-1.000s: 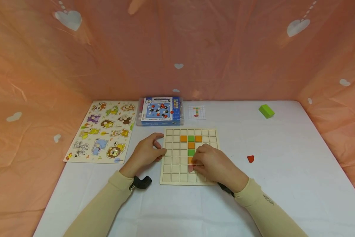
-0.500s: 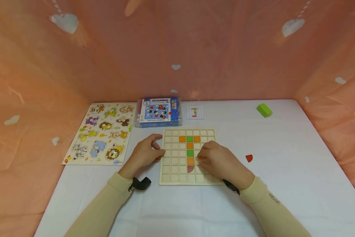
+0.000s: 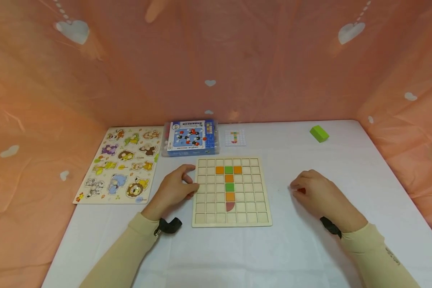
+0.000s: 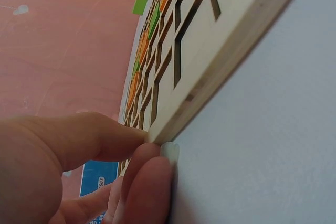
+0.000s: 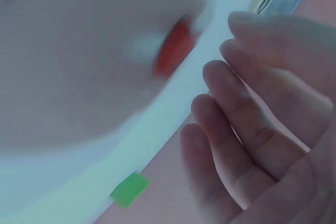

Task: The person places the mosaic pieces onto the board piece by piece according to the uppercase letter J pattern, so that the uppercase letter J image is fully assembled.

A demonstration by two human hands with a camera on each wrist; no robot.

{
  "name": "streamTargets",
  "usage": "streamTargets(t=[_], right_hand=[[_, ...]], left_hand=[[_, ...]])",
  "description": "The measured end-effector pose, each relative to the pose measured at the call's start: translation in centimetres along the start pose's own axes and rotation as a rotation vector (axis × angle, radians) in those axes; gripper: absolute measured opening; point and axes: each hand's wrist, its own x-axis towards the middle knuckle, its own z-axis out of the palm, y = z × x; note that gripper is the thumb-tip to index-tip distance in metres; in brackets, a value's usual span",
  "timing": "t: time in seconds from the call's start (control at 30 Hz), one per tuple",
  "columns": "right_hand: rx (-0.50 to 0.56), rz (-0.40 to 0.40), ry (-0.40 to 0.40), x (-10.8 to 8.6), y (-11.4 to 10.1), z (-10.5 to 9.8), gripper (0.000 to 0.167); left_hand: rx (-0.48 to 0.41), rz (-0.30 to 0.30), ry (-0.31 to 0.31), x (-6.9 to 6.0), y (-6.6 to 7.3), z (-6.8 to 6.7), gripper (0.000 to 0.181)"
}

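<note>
A wooden grid board (image 3: 210,207) lies mid-table. Orange and green square tiles (image 3: 229,178) form a T in its cells, with a dark red quarter-round tile (image 3: 230,206) at the foot. At the board's left edge, my left hand (image 3: 174,187) pinches the rim; in the left wrist view the thumb (image 4: 100,137) and fingertips meet at that edge. My right hand (image 3: 318,196) is right of the board, over a red quarter-round piece (image 5: 176,48) on the table. Its fingers are loosely bent with nothing between them in the right wrist view. From the head, the hand mostly hides that piece.
Behind the board are a boxed molecule set (image 3: 190,138) and a small pattern card (image 3: 235,137) showing a similar figure. An animal puzzle board (image 3: 116,166) lies at left. A green block (image 3: 319,133) stands far right. A draped cloth (image 3: 216,60) encloses the table's back and sides.
My right hand has left the board and moved right to the loose red piece. The dark red tile now shows fully in its cell. The left hand stays at the board's edge.
</note>
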Motion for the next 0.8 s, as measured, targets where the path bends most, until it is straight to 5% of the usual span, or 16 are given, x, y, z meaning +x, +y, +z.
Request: streamTargets(t=[0.4, 0.8], right_hand=[[-0.006, 0.075, -0.046, -1.7, 2.3, -0.7, 0.015], [-0.018, 0.011, 0.028, -0.8, 2.2, 0.3, 0.015]], left_hand=[[0.043, 0.026, 0.006, -0.1, -0.1, -0.1, 0.066], [0.002, 0.015, 0.002, -0.1, -0.1, 0.0, 0.065]])
